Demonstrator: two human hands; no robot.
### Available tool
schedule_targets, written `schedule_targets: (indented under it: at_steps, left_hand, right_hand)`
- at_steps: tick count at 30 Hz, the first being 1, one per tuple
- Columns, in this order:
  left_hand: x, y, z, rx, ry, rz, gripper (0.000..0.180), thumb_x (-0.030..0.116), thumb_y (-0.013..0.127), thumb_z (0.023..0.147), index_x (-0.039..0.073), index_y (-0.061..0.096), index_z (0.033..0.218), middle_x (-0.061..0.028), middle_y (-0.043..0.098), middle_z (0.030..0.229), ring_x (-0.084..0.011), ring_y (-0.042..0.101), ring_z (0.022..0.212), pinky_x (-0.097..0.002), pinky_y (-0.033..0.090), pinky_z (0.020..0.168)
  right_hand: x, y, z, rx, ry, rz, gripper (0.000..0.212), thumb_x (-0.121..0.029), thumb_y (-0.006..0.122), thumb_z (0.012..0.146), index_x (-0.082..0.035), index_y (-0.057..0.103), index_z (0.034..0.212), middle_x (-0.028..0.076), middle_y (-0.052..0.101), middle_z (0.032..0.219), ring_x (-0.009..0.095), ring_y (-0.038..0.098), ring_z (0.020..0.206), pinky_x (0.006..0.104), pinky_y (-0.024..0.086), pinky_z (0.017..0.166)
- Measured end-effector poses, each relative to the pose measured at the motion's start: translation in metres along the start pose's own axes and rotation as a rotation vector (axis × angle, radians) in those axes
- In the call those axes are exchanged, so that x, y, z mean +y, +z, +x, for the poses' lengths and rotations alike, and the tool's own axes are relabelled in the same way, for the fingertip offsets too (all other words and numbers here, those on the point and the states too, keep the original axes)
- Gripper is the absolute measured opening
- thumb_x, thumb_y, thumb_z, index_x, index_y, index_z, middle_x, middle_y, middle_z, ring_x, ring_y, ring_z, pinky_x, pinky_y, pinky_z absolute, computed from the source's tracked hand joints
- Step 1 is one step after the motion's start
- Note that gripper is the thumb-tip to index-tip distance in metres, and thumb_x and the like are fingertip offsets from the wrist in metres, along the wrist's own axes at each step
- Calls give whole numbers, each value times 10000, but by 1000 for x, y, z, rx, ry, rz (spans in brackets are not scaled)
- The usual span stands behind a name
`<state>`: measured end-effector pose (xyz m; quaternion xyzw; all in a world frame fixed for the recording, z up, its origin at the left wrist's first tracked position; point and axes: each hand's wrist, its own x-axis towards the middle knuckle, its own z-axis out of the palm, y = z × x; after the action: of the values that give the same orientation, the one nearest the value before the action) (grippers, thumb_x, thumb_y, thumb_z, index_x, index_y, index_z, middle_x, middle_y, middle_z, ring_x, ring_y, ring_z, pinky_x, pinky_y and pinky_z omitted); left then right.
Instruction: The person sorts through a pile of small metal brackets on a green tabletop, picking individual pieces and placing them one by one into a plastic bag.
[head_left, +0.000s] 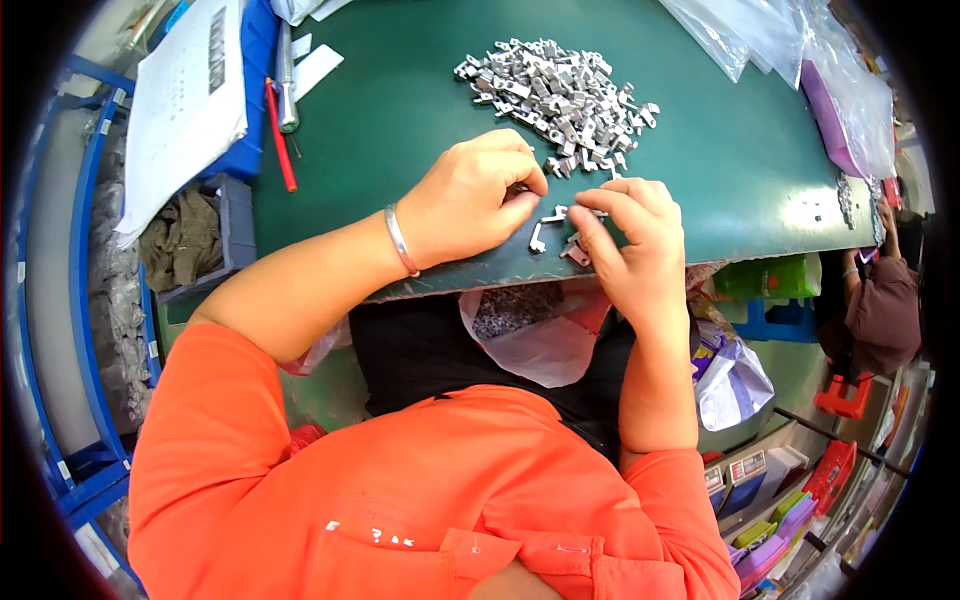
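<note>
A heap of small silvery metal parts (560,100) lies on the green tabletop (390,110), beyond my hands. Near the table's front edge, my left hand (480,195) is closed, thumb against curled fingers; whatever it may hold is hidden. To its right, my right hand (640,235) bends thumb and index finger round a small metal part, mostly covered by the fingers. Between the hands lie a few loose metal pieces (538,238), with another piece (576,252) beside my right thumb.
At left are a red pen (280,140), a metal-shafted tool (287,85), papers (185,110) and a grey bin with cloth (235,225). Clear plastic bags (850,110) lie far right. An open white bag of small bits (540,345) sits below the table edge. Another person (885,310) is at right.
</note>
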<state>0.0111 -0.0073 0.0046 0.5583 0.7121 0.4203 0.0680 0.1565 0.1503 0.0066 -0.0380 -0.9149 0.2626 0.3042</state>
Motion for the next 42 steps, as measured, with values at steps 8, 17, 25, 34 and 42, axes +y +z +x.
schedule_targets:
  at_steps: [8, 17, 25, 34, 42]
  left_hand:
    - [-3, 3, 0, -43, -132, -335, 177, -126, 636, 818, -3, 669, 941, -61, 606, 970, -130, 634, 854, -257, 531, 746]
    - [0, 15, 4, 33, 165, 68, 280, 86, 774, 780, 32, 683, 1039, -126, 605, 934, -302, 603, 830, -381, 500, 777]
    - [1, 11, 5, -16, 98, 19, 137, 37, 746, 788, 34, 639, 873, -112, 595, 833, -305, 604, 783, -377, 496, 696]
    - [4, 2, 10, -130, -534, -817, 85, 7, 593, 960, -45, 645, 1004, -87, 683, 925, -142, 695, 811, -267, 571, 726]
    - [7, 4, -4, -112, 67, -55, 99, 69, 722, 833, 15, 668, 895, -128, 625, 874, -303, 622, 805, -369, 510, 710]
  right_hand:
    - [0, 7, -6, 203, 0, 29, 120, -18, 745, 765, -65, 692, 862, 59, 668, 862, 272, 621, 826, 376, 469, 752]
    - [8, 1, -27, 196, -174, -47, 186, 91, 712, 753, -13, 675, 903, 116, 671, 873, 285, 641, 789, 357, 524, 707]
    - [19, -7, -30, 263, 179, 88, 135, 43, 657, 860, 10, 678, 989, 145, 681, 945, 280, 661, 866, 336, 520, 779]
    - [11, 1, -29, 110, 188, 85, 151, -36, 688, 856, -26, 696, 1006, 128, 674, 999, 301, 630, 921, 387, 486, 829]
    - [-4, 3, -28, -103, -111, 84, 347, -53, 691, 831, 4, 655, 1172, 165, 652, 1194, 364, 613, 1118, 440, 478, 970]
